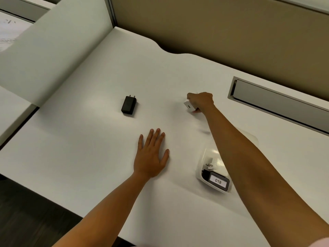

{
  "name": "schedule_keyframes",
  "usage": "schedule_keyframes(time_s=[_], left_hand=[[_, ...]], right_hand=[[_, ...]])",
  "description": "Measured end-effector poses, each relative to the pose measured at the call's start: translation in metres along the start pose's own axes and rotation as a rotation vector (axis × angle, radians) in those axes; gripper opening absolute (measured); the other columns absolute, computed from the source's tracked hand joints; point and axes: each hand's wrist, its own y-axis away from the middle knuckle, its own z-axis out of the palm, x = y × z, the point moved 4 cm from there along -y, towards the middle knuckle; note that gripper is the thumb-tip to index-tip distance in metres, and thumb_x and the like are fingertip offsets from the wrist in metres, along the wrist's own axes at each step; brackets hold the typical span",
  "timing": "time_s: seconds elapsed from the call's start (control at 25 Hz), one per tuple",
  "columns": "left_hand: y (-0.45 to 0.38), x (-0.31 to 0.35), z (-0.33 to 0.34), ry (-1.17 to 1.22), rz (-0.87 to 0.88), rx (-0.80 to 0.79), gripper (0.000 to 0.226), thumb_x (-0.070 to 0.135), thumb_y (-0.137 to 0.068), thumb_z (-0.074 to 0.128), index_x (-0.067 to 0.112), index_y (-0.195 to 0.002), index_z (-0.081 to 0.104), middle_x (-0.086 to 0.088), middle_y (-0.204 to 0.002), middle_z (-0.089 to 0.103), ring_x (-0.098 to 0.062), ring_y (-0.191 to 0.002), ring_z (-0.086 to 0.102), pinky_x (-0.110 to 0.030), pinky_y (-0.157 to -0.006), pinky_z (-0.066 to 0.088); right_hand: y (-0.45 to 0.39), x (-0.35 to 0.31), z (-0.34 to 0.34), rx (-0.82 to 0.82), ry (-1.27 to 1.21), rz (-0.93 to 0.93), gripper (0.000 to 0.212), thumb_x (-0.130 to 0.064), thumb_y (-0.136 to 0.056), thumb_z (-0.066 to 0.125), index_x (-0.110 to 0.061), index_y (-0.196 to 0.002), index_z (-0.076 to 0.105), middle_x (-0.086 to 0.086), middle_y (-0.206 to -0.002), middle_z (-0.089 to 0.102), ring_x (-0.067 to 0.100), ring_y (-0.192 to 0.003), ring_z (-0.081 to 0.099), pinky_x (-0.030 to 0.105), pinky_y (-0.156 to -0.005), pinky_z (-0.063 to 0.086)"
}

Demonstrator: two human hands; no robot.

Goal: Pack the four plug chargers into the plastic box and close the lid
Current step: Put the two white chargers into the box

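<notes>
A black plug charger lies flat on the white desk, prongs pointing away from me. My right hand is closed around a white plug charger at the desk's middle right. My left hand rests flat on the desk with fingers spread, holding nothing. The clear plastic box stands near my right forearm, which hides its right side. Inside it I see a white charger and a black charger. A label reading 018 sits on the box's near end.
A recessed cable slot runs along the desk's back right. A grey partition stands on the left and a beige panel behind. A clear lid-like piece shows past my right forearm.
</notes>
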Motion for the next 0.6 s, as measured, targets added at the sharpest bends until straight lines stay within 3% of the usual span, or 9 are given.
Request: schedule_keyframes(time_s=[0.12,0.28,0.44,0.6], left_hand=[[0.001,0.001,-0.001,0.006,0.010,0.010,0.068,0.054,-0.098,0.031,0.021,-0.157,0.022,0.001,-0.167,0.015,-0.017,-0.155,0.005,-0.052,-0.124,0.009],[0.001,-0.001,-0.001,0.007,0.011,0.019,0.067,0.053,-0.098,0.032,0.022,-0.157,0.023,0.001,-0.166,0.016,-0.017,-0.155,0.006,-0.052,-0.124,0.008],[0.001,0.000,0.000,0.005,0.019,0.024,0.066,0.052,-0.098,0.033,0.022,-0.156,0.024,0.001,-0.166,0.017,-0.017,-0.155,0.006,-0.051,-0.124,0.006],[0.002,0.000,-0.001,0.009,0.024,0.043,0.066,0.052,-0.098,0.033,0.021,-0.156,0.026,0.000,-0.166,0.019,-0.017,-0.154,0.008,-0.051,-0.124,0.007]], right_hand=[[0.031,-0.012,-0.038,-0.004,0.139,-0.143,0.068,-0.040,-0.072,0.072,-0.006,-0.124,0.045,0.007,-0.107,0.064,0.018,-0.082,0.068,0.031,-0.063,0.061],[0.090,0.011,-0.104,-0.055,0.500,-0.336,0.073,-0.049,-0.076,0.073,-0.017,-0.134,0.041,0.005,-0.119,0.059,0.025,-0.097,0.063,0.042,-0.086,0.055],[0.131,0.070,-0.139,-0.157,0.814,-0.286,0.078,-0.040,-0.077,0.078,-0.021,-0.139,0.036,0.005,-0.132,0.058,0.024,-0.102,0.057,0.038,-0.087,0.051],[0.133,0.114,-0.137,-0.173,0.949,-0.279,0.071,-0.033,-0.076,0.080,-0.021,-0.135,0.043,0.006,-0.129,0.057,0.024,-0.102,0.055,0.032,-0.079,0.048]])
